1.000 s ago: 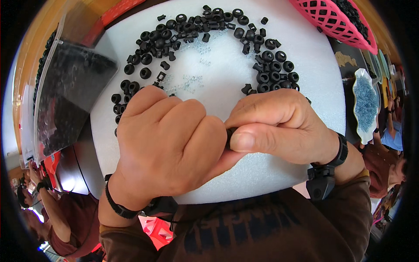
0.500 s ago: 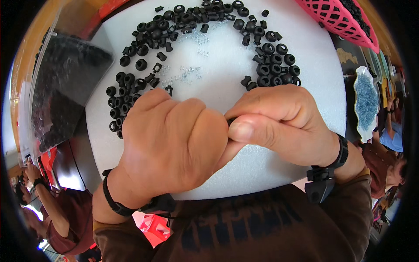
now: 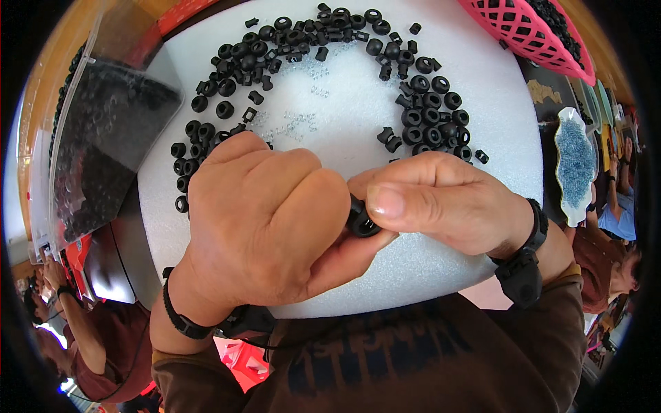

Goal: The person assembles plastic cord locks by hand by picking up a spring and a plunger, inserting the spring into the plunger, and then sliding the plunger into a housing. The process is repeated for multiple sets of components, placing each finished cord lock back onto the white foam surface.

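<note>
A round white foam pad (image 3: 441, 268), finely pebbled, fills the frame's centre before you; a clear plastic bin (image 3: 103, 151) of dark parts sits upper left, a pink lattice basket (image 3: 530, 34) upper right; small black ring-shaped pieces (image 3: 427, 110) arc across the pad's top; at centre your left hand (image 3: 258, 220) is clenched, meeting your right hand (image 3: 441, 199), which pinches one black ring (image 3: 359, 221).
</note>
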Demonstrator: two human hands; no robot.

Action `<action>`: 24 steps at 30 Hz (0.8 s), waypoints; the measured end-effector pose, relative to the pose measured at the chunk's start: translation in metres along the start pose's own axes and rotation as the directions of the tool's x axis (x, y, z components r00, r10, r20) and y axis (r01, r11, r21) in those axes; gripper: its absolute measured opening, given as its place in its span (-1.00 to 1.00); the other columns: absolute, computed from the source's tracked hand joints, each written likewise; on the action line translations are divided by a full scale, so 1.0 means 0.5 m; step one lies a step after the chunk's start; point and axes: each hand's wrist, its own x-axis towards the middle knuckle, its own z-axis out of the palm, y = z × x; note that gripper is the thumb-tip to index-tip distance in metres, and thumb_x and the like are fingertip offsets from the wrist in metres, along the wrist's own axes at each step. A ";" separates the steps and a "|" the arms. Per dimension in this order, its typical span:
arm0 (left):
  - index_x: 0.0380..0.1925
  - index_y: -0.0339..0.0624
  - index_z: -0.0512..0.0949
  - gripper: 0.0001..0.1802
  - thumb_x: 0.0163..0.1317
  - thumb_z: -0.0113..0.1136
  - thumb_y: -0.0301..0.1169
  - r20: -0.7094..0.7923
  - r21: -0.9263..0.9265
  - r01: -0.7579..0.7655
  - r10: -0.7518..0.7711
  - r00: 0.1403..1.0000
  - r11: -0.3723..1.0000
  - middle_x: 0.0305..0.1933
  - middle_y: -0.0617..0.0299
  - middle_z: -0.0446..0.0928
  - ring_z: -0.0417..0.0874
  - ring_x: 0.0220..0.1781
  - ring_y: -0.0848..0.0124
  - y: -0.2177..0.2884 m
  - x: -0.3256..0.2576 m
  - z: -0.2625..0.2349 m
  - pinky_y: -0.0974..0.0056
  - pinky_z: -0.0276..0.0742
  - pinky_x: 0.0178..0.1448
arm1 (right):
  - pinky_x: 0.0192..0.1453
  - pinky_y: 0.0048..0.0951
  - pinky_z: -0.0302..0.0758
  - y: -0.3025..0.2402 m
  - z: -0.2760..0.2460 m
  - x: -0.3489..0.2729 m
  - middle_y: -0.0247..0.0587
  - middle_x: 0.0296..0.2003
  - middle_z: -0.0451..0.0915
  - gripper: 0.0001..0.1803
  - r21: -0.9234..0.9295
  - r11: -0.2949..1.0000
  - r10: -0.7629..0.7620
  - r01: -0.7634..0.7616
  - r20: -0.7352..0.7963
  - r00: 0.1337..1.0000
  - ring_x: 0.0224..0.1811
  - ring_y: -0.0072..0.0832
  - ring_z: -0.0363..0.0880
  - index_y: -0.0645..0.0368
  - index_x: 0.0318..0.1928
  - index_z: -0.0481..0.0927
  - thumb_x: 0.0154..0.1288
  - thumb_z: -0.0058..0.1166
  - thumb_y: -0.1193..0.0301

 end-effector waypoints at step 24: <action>-0.75 -0.14 0.22 -0.61 -0.22 0.25 -0.21 0.166 -0.318 0.153 -0.104 0.981 0.936 -0.76 0.31 0.15 0.16 -0.75 0.32 -0.010 -0.003 -0.016 0.26 -0.01 -0.63 | -0.03 -0.46 0.39 0.006 0.004 0.000 -0.15 -0.27 0.54 -0.56 0.239 0.970 -0.037 0.044 -0.031 0.999 -0.21 -0.51 0.47 0.40 -0.15 0.52 0.35 -0.06 0.18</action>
